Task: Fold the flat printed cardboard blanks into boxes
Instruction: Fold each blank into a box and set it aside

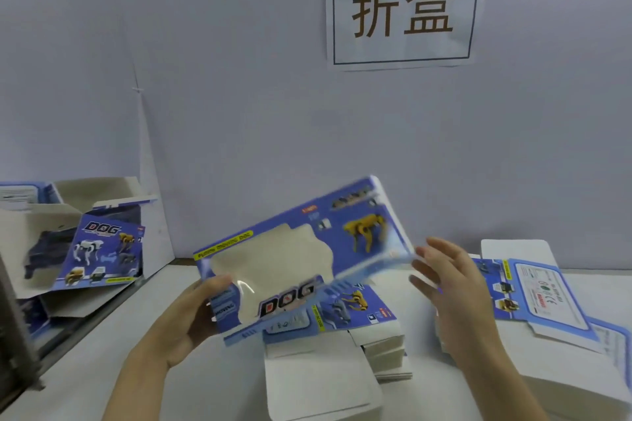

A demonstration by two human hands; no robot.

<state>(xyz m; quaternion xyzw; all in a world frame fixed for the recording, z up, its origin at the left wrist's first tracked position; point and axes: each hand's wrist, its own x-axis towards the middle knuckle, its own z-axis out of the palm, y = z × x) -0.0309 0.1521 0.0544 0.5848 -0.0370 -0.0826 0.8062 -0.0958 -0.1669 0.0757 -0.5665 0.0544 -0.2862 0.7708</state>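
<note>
A blue printed cardboard box (304, 249) with a clear window, a "DOG" logo and a yellow robot dog picture hangs tilted above the table. My left hand (191, 314) grips its lower left end, thumb on the front face. My right hand (444, 277) is at the box's right end with fingers spread and relaxed, the fingertips at the edge. Beneath the box lies a stack of flat blanks (359, 328), white undersides and blue print showing.
A second pile of flat blanks (543, 297) lies at the right on the white table (102, 369). At the left, folded boxes (99, 249) fill an open carton. A grey wall with a paper sign (403, 7) stands close behind.
</note>
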